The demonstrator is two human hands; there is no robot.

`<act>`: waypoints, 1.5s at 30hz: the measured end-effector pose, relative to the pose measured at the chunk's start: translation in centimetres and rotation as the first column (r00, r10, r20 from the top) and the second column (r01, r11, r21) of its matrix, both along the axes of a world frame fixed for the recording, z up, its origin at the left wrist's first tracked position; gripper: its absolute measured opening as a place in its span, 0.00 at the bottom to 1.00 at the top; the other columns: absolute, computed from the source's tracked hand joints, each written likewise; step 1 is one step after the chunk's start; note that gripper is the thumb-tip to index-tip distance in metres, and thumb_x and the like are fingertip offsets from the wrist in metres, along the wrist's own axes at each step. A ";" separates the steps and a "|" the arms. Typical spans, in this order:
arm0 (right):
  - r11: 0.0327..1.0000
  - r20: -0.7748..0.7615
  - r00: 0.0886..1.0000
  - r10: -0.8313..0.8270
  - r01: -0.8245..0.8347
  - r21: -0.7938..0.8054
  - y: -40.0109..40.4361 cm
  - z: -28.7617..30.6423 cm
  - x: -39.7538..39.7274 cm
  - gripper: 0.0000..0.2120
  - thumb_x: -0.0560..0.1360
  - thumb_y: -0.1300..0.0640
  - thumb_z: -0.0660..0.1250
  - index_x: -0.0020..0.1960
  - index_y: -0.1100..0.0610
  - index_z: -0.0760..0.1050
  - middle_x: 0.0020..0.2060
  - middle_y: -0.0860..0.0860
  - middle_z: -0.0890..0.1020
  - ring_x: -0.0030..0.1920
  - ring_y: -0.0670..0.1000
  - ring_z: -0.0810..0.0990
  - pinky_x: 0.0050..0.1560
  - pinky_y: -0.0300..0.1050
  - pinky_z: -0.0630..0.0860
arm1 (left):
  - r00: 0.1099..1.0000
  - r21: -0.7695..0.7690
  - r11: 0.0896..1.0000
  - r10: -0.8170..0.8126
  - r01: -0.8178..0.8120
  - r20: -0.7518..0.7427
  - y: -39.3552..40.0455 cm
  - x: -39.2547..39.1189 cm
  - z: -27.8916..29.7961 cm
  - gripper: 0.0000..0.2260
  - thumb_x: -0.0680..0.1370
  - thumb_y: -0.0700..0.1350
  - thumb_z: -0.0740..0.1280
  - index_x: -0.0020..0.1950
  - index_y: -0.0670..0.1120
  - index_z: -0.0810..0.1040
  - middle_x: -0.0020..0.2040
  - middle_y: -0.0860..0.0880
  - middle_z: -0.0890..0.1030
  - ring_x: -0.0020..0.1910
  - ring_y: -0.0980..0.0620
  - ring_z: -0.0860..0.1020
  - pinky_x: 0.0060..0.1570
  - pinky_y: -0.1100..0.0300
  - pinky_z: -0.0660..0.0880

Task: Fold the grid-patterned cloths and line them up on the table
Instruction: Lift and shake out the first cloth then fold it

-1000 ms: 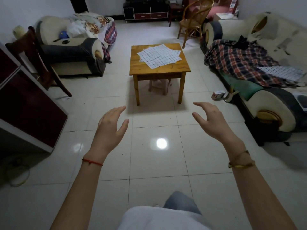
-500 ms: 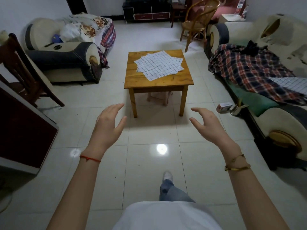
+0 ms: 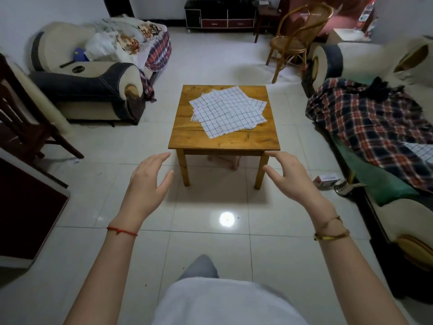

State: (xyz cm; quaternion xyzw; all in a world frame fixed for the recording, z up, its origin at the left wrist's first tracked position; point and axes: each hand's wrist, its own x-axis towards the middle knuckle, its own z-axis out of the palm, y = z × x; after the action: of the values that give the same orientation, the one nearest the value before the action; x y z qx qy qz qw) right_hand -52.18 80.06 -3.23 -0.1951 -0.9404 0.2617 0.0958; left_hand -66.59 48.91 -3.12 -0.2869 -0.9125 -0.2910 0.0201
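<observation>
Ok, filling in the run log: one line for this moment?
stage: approach | left hand: open, empty | right hand: open, empty | grid cloths: unfolded pile on wooden table

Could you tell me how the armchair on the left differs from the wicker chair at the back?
The armchair is upholstered, cream and dark, piled with bedding; the wicker chair is open-framed, tan and holds nothing. The armchair is bulkier. Both stand on the tiled floor.

One counter [image 3: 220, 140] is standing on the floor, carrying one overlapping pile of grid cloths [image 3: 228, 111]; the exact number in the pile cannot be told. Two hands are showing: left [image 3: 146, 184] and right [image 3: 291, 178]. Two sofas [image 3: 93, 85] [image 3: 384, 73] and two chairs [image 3: 295, 41] [image 3: 28, 118] are showing.
</observation>
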 end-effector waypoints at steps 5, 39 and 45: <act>1.000 0.021 1.000 0.002 -0.001 -0.031 3.6 -2.2 -6.0 0.20 0.78 0.49 0.62 0.69 0.50 0.68 0.65 0.48 0.74 0.66 0.51 0.69 0.67 0.56 0.66 | 0.999 -0.017 1.000 0.001 0.000 0.034 4.3 -6.3 -1.7 0.21 0.80 0.49 0.62 0.73 0.51 0.67 0.69 0.51 0.72 0.69 0.52 0.68 0.69 0.48 0.68; 0.985 0.217 0.967 -0.137 0.156 -0.074 29.8 -13.3 -43.0 0.18 0.76 0.52 0.64 0.65 0.54 0.71 0.61 0.50 0.76 0.62 0.52 0.72 0.63 0.50 0.69 | 0.952 -0.159 0.958 -0.199 0.239 0.233 35.0 -44.9 -13.0 0.17 0.79 0.42 0.64 0.67 0.48 0.73 0.64 0.51 0.76 0.66 0.52 0.71 0.67 0.52 0.67; 0.986 0.250 0.960 -0.129 0.152 -0.076 35.5 -16.2 -46.6 0.15 0.76 0.55 0.64 0.62 0.57 0.74 0.57 0.52 0.78 0.59 0.53 0.74 0.61 0.47 0.71 | 0.951 -0.260 0.946 -0.115 0.194 0.288 38.5 -47.0 -16.2 0.17 0.78 0.41 0.65 0.67 0.48 0.73 0.64 0.51 0.76 0.66 0.52 0.71 0.68 0.54 0.64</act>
State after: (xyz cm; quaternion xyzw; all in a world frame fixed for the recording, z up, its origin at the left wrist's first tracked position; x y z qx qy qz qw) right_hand -98.78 115.55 -19.47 -0.2962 -0.9154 0.2722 -0.0115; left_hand -113.61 87.38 -19.36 -0.3157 -0.9135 -0.1934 -0.1687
